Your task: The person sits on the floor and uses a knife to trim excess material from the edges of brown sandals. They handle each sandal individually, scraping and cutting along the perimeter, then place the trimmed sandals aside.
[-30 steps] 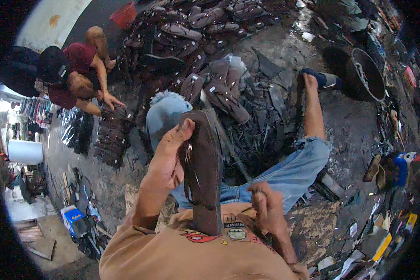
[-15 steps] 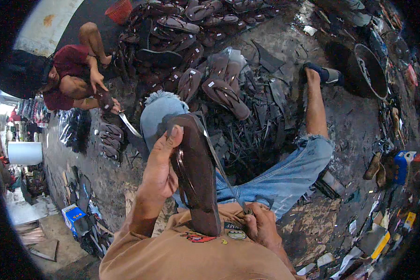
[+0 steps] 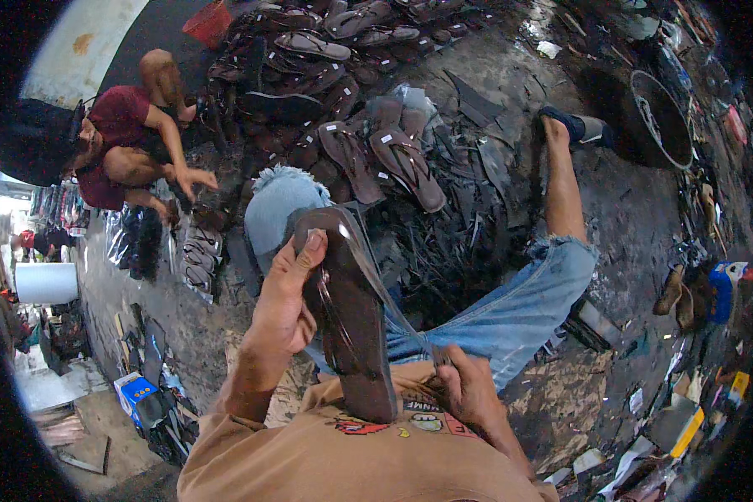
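Head: hands (image 3: 280,305) gripping sandal (image 3: 347,318) edges

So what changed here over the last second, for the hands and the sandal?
The right hand drew in from beside the chest to the heel end of the dark brown rubber sandal and now grips a thin blade there. The left hand kept its hold on the sandal's left edge, heel against the chest, toe on the knee.

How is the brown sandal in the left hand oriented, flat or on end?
On end: the brown sandal stands propped against the chest, left hand gripping its upper end.
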The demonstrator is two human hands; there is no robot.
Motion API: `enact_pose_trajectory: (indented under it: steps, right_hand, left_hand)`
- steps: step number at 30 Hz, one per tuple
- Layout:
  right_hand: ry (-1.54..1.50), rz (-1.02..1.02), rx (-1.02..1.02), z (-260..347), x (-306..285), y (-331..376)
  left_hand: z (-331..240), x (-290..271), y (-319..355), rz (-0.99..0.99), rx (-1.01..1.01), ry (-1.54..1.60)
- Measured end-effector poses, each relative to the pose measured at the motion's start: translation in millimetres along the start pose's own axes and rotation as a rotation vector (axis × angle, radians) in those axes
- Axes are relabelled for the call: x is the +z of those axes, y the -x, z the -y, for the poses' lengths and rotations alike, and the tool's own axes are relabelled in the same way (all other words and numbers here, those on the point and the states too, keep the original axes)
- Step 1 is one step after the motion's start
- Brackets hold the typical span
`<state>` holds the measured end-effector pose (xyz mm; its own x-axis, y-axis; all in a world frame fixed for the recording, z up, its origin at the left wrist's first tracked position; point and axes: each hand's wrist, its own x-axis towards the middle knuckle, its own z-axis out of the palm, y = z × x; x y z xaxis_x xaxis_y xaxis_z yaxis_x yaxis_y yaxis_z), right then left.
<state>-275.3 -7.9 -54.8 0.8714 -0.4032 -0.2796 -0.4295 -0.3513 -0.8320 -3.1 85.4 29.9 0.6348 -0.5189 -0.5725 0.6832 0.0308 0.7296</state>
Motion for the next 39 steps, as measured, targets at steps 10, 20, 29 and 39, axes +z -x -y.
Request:
enact_pose_trajectory:
  steps: [10, 20, 29, 39]
  right_hand:
    - [-0.122, 0.032, -0.195, 36, -27, -142]
    - [-0.311, 0.010, -0.142, 14, -66, -67]
    - [-0.175, 0.186, -0.011, 1, -38, 39]
    - [-0.221, 0.213, -0.153, 11, -32, -24]
  left_hand:
    - [-5, 5, 2, 0.058, 0.004, -0.244]
    - [-36, 0, 24, 0.285, -0.012, -0.874]
    - [-17, -2, 59, 0.288, -0.206, -0.792]
    - [-13, 21, 52, 0.592, -0.274, -0.966]
